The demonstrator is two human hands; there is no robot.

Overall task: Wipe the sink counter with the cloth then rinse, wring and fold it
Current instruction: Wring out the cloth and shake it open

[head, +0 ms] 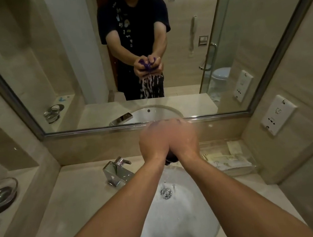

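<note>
Left hand (154, 141) & right hand (182, 137) pressed together, both clenched on cloth (168, 160) above sink (182, 221), arms outstretched.

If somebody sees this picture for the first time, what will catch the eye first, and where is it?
First, the two hands, left hand and right hand, pressed together in the middle above the white sink, squeezing a dark cloth that barely shows beneath them. Next, the large mirror behind, where the reflection shows the cloth is purple and water streams down from it.
</note>
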